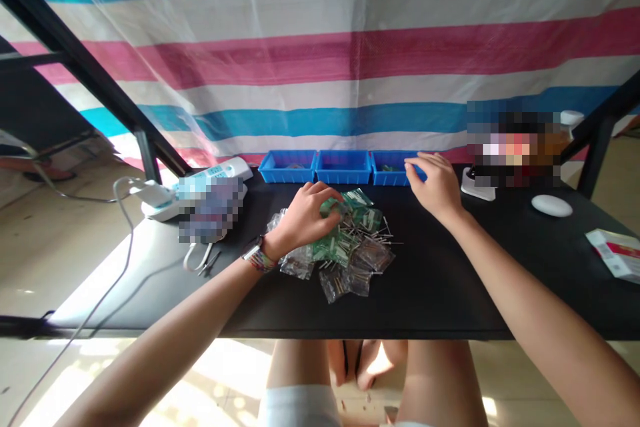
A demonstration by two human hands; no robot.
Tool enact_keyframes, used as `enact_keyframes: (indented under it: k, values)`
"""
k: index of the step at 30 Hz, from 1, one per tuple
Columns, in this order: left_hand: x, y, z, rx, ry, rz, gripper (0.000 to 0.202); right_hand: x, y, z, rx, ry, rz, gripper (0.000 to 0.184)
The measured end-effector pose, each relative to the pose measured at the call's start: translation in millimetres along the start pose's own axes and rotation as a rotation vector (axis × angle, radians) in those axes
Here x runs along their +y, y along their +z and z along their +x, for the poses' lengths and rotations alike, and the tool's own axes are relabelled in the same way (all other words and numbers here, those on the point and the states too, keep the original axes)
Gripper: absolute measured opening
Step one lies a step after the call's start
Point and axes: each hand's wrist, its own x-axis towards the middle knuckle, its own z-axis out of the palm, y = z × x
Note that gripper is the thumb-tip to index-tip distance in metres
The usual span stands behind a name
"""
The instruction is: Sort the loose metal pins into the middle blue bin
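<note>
The pile of small green and clear packets [340, 248], mixed with loose metal pins [357, 235], lies mid-table, the left hand [307, 215] arched over its ten o'clock side with thumb and fingers curved around a green packet [331, 205], though I cannot tell whether they grip it. At twelve o'clock stand three blue bins [345, 176]; at two, the right hand [436, 181] hovers by the right-hand bin [393, 178], thumb and fingers parted.

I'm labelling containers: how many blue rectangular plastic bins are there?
3, in a row at the back of the black table: left bin, middle bin, and right bin, partly hidden by the right hand.
</note>
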Motion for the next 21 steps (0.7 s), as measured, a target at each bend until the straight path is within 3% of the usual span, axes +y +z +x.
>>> enact_keyframes:
  k: [6,11,15,18,21]
  values:
    - [-2.3,3.7,-0.8,0.022,0.042,-0.023,0.032,-22.7,-5.3,-4.7,-0.011,-0.034,0.126,0.022]
    - [-3.7,5.5,0.2,0.124,0.130,-0.246,0.039,-54.2,-8.4,-9.2,-0.070,0.010,0.343,0.017]
    - [2.5,5.6,1.4,0.184,0.107,-0.559,0.030,-84.8,-15.0,-15.5,-0.228,0.159,0.677,0.018]
    - [8.5,5.1,1.8,0.187,0.060,-0.794,0.037,-102.7,-19.3,-21.4,-0.406,0.330,0.946,0.028]
    - [12.7,3.7,1.3,0.175,0.023,-0.858,0.032,-113.4,-19.4,-25.0,-0.504,0.458,1.125,0.032]
